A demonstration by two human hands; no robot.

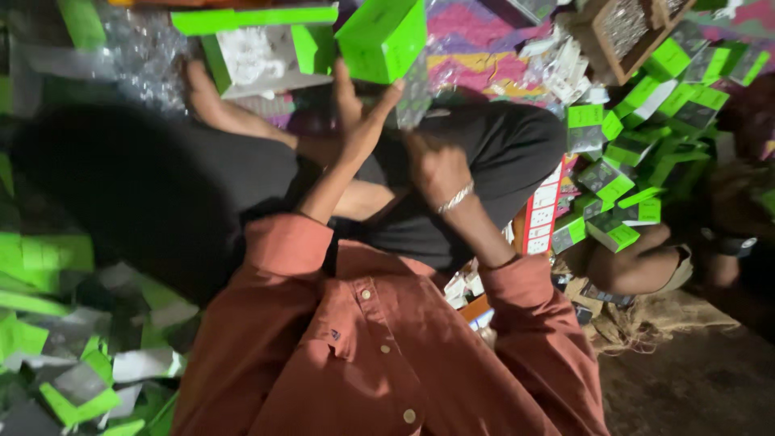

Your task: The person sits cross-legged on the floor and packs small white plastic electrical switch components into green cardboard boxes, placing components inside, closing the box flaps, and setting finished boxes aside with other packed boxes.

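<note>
My left hand (361, 113) was raised with its fingers gripping a bright green box (383, 39) from below, just beside an open box (258, 56). My right hand (436, 165), bracelet (454, 198) at the wrist, was loosely curled near it; whether it grasped anything, I couldn't tell.

matt bright-green cardboard box (382, 38); a thin shiny silver metal bracelet (455, 197); soft rust-red woven cloth shirt (363, 347) with smooth pale plastic buttons (409, 416); crinkled glossy clear plastic wrap (141, 56); coarse brown burlap sacking (646, 323).
</note>
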